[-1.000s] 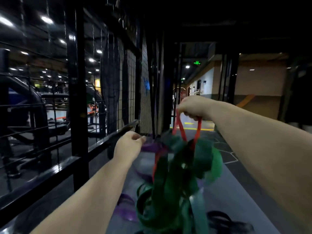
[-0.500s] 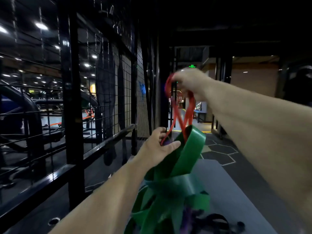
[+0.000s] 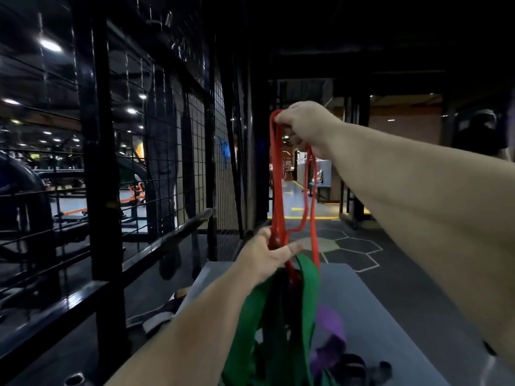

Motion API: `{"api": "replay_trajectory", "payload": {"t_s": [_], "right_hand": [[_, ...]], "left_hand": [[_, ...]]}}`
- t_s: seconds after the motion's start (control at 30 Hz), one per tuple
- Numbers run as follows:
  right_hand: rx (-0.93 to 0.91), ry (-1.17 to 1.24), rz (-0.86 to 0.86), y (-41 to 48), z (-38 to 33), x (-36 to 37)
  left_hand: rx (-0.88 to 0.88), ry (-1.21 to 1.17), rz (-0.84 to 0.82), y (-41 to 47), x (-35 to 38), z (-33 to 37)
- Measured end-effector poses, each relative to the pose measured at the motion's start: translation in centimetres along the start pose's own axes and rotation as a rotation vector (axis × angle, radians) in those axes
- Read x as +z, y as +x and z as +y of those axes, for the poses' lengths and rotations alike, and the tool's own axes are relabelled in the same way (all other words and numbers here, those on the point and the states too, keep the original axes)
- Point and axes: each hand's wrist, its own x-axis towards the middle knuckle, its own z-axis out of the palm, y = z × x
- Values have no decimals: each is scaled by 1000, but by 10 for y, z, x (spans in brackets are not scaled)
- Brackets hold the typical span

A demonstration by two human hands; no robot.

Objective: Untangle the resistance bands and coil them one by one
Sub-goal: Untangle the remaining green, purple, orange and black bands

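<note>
Red band (image 3: 278,190): held upright in the air, top loop gripped by the raised right hand (image 3: 306,129), lower strands clasped in the left hand (image 3: 267,254). Green band (image 3: 309,296) and purple band (image 3: 331,324): hung tangled beneath, over the grey bench (image 3: 390,316).

Red thin band (image 3: 278,176), green wide band (image 3: 309,288), purple crumpled band (image 3: 330,321). Grey mat (image 3: 390,316); black square-grid fence (image 3: 192,140) at left, pale hexagon lines on dark far floor (image 3: 356,246).
</note>
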Motion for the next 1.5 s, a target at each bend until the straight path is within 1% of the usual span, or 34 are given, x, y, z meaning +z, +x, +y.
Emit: {"api": "replay_trajectory", "payload": {"t_s": [0.07, 0.17, 0.23, 0.33, 0.37, 0.43, 0.47, 0.5, 0.53, 0.57, 0.63, 0.67, 0.7, 0.73, 0.8, 0.87, 0.9, 0.93, 0.97, 1.0, 1.07, 1.1, 1.13, 1.17, 1.23, 1.27, 1.3, 1.33, 1.37, 1.43, 1.47, 1.5], "right_hand": [[-7, 6, -2, -2, -3, -4], [-63, -139, 19, -9, -9, -24], [-73, -230, 65, -10, -9, -42], [-94, -160, 163, -6, -2, -64], [-113, -123, 233, -3, 1, -71], [-144, -7, 359, 0, 6, -80], [-139, 25, 372, -1, 9, -82], [-116, 10, 353, -2, 12, -82], [-69, -34, 311, -5, 18, -81], [-5, -109, 241, -10, 25, -78], [136, -283, 27, -22, 39, -67], [174, -317, -67, -26, 45, -61], [180, -312, -116, -27, 50, -58], [163, -281, -105, -25, 54, -56], [109, -144, 34, -18, 54, -57], [58, 54, 198, -10, 47, -63], [32, 156, 261, -6, 43, -66], [20, 240, 308, -4, 41, -67], [21, 270, 329, -4, 40, -67], [39, 236, 323, -6, 41, -65], [98, 17, 209, -14, 48, -59], [126, -63, 131, -19, 52, -55], [144, -90, 83, -23, 54, -52], [145, -81, 84, -25, 54, -52], [132, -19, 146, -24, 47, -57], [135, 33, 159, -23, 41, -61], [138, 90, 153, -21, 37, -64], [149, 138, 146, -22, 35, -67], [167, 149, 138, -22, 36, -68], [237, 88, 99, -28, 42, -69], [287, 39, 75, -31, 47, -68], [339, -12, 49, -34, 53, -68]], "left_hand": [[-12, 2, 69, 3, 1, 3], [23, 196, 119, 15, -15, 9], [73, 225, 148, 26, -37, 24], [167, 132, 201, 39, -71, 67], [223, 145, 266, 42, -78, 82], [392, 143, 405, 45, -85, 102], [453, 119, 421, 44, -86, 104], [474, 123, 379, 44, -85, 96], [444, 190, 294, 44, -80, 83], [366, 327, 183, 46, -73, 64], [182, 624, -31, 44, -61, 27], [118, 688, -74, 45, -60, 17], [92, 681, -65, 45, -62, 16], [91, 617, -22, 48, -67, 22], [138, 409, 147, 53, -79, 49], [248, 172, 365, 58, -90, 83], [322, 130, 430, 59, -91, 94], [381, 170, 430, 58, -88, 98], [397, 276, 371, 56, -84, 93], [363, 426, 266, 54, -77, 82], [204, 729, 26, 47, -64, 49], [164, 797, -14, 46, -63, 37], [168, 774, 21, 46, -65, 36], [187, 682, 119, 49, -70, 42], [238, 444, 365, 56, -84, 71], [282, 335, 440, 58, -91, 88], [332, 278, 466, 60, -95, 102], [364, 281, 424, 61, -95, 112], [359, 331, 325, 60, -93, 115], [254, 483, 91, 59, -86, 103], [194, 492, 21, 59, -84, 91], [136, 411, -25, 58, -83, 80]]}}
